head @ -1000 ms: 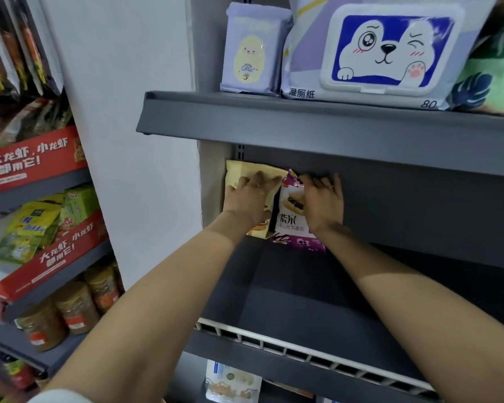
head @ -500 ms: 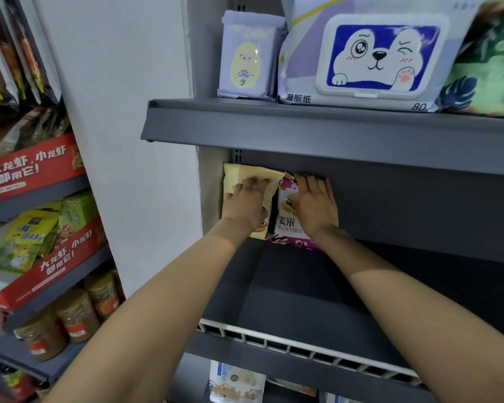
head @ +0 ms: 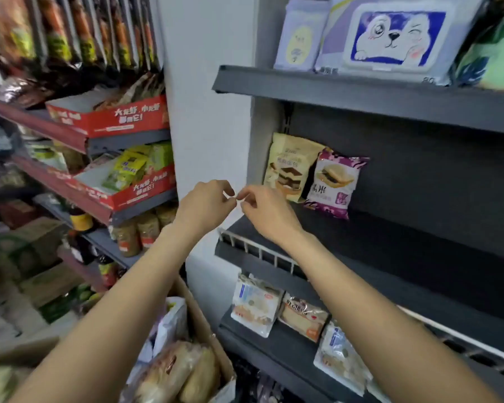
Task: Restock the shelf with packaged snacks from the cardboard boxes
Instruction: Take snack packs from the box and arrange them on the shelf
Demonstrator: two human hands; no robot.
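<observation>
Dark grey metal fills the right side: the shelf (head: 390, 245) with its white wire front rail carries just two snack packs, both leaning upright against the back panel at the far left end. Cream-yellow cake pack (head: 288, 167) sits in the corner, and the purple-and-white pack (head: 333, 184) stands just beside it on the right, slightly overlapping its edge.

Both hands hang in the air in front of the shelf's left corner, clear of the packs. Left hand (head: 205, 203) has its fingers loosely curled with nothing in them. Right hand (head: 266, 212) is the same, fingers bent and relaxed, holding nothing. Their fingertips almost meet; whether they actually touch is hard to tell.

Down below, between the forearms, an open cardboard box (head: 204, 324) shows bread-like packaged snacks (head: 175, 370) and pale wrappers inside. One level under the dark shelf, more packs (head: 256, 308) lie along the lower shelf's front. Up top, wet-wipe packs (head: 390, 39) with a cartoon dog lid sit on the upper shelf. Off to the left, red display trays (head: 111, 119) hold other goods, blurred.
</observation>
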